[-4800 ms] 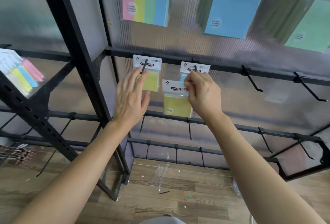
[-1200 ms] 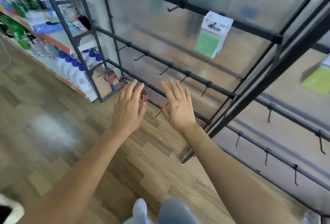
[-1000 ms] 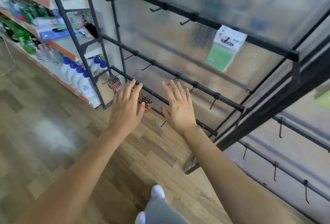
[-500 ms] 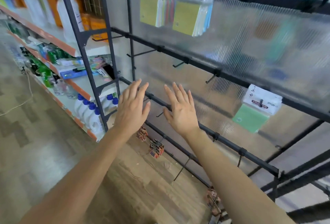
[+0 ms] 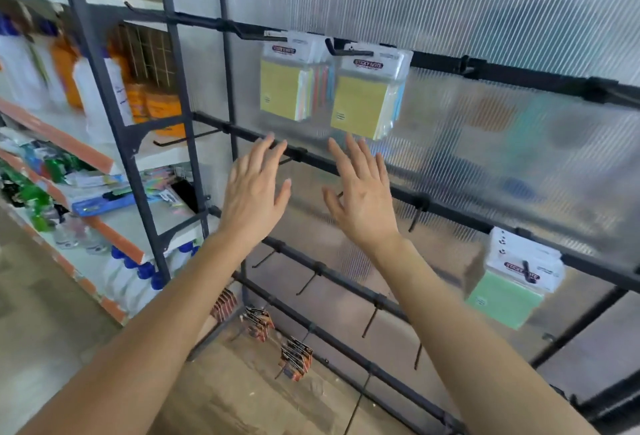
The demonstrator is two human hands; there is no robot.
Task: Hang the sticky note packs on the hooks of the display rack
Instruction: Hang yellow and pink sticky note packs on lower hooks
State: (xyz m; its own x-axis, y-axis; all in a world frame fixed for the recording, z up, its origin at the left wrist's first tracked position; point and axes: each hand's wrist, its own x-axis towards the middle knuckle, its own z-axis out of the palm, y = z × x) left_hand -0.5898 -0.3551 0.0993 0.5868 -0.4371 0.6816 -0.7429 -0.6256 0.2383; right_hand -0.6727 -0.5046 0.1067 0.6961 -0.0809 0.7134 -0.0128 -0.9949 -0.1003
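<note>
Both hands up in front of the display rack (image 5: 460, 211), holding nothing. Left hand (image 5: 254, 199) is flat, fingers straight and spread a bit, palm facing the rack. Right hand (image 5: 362, 202) is the same, fingers spread, just right of the left one, not touching it. Fingertips of both overlap the rack's middle bar in the view; cannot tell if they touch it.

Sticky note packs hang on the top bar, above the hands: a left bunch with a yellow front pack (image 5: 280, 90), and just beside it on the right a second bunch, also yellow in front (image 5: 360, 105), each on its own hook. A green sticky note pack (image 5: 504, 299) hangs on a middle-bar hook, right of and lower than the right hand.

A ribbed translucent panel (image 5: 450, 1) backs the rack. Small carded items (image 5: 296, 358) hang low, near the wood floor (image 5: 242, 400). Far left, a store shelf (image 5: 62, 136) carries bottles, blurred.
</note>
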